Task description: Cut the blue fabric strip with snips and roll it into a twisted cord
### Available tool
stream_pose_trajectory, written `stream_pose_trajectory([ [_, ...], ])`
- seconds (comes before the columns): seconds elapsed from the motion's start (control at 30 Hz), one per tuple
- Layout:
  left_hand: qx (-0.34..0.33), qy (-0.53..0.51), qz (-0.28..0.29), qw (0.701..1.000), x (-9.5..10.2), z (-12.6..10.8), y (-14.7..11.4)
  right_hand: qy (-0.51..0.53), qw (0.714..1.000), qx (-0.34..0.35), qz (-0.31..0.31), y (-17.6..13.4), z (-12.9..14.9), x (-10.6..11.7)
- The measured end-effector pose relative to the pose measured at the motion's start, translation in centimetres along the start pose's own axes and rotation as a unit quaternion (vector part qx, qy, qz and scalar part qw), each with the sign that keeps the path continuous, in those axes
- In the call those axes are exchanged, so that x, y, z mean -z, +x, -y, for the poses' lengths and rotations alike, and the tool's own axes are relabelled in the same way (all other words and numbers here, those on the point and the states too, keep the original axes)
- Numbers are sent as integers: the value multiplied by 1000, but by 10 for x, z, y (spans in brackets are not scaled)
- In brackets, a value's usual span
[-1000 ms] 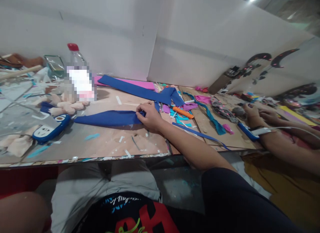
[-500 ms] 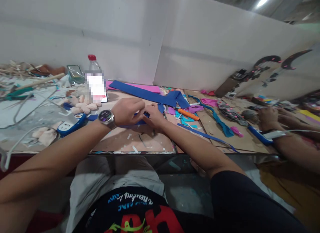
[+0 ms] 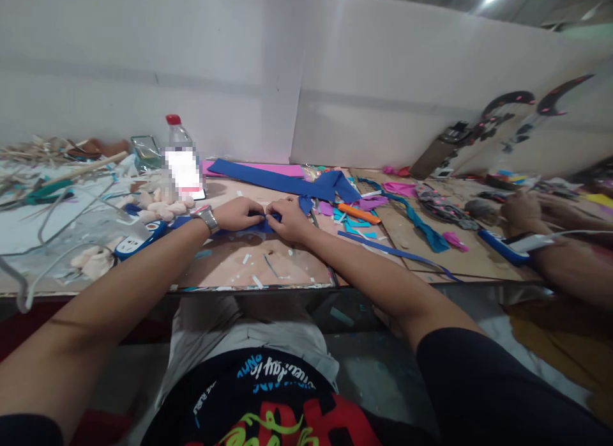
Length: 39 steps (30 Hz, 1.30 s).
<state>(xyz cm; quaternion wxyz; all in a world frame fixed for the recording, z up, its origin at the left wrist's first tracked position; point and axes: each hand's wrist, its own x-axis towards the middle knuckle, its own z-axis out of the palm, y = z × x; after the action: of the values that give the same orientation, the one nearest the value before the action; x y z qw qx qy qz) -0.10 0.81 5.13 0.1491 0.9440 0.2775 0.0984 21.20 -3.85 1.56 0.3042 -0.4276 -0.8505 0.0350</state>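
Note:
Low over the table front, both my hands pinch one blue strip (image 3: 249,229) that looks like crepe paper or cloth; I cannot tell which. My left hand (image 3: 234,215), with a watch (image 3: 207,218) on its wrist, has its fingertips closed on the strip. Close beside it, my right hand (image 3: 291,220) grips the same strip with curled fingers. Part of the strip is hidden under the fingers. A wider folded blue strip (image 3: 272,180) lies behind my hands, over a pink strip (image 3: 292,171). An orange cutter-like tool (image 3: 359,214) rests right of my right hand.
Left are a blue-and-white glue gun (image 3: 138,240), pale petal-like pieces (image 3: 163,206), a phone (image 3: 184,171) and a red-capped bottle (image 3: 173,121). Right lie a narrow blue strip (image 3: 397,257) and a teal twisted strip (image 3: 421,225). A co-worker's hand (image 3: 522,213) is at far right.
My left hand has come down from a raised, bent pose and now lies flatter along the blue strip. My right hand has shifted slightly left. The view has tilted a little.

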Motion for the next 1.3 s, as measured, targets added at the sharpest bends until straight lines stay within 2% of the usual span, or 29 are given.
stream_pose_trajectory([
  [0.2,-2,6,6,1000,3,5,-6,-8,1000,14,-2,-1,0,-3],
  [0.43,2,20,20,1000,14,10,1,-4,1000,-13,-7,3,-5,-5],
  [0.6,12,7,29,999,8,17,-1,5,1000,-15,-14,4,-6,-6],
  [0.87,14,5,-18,1000,-2,17,-17,24,999,-31,5,5,-6,-8],
  [1.1,4,30,-39,999,-2,17,-20,-18,999,-46,22,16,6,-13],
  [1.2,5,42,-33,999,0,18,-21,-24,999,-27,17,17,7,-17],
  [1.3,3,60,3,998,3,21,-20,-20,999,-26,17,18,4,-19],
])
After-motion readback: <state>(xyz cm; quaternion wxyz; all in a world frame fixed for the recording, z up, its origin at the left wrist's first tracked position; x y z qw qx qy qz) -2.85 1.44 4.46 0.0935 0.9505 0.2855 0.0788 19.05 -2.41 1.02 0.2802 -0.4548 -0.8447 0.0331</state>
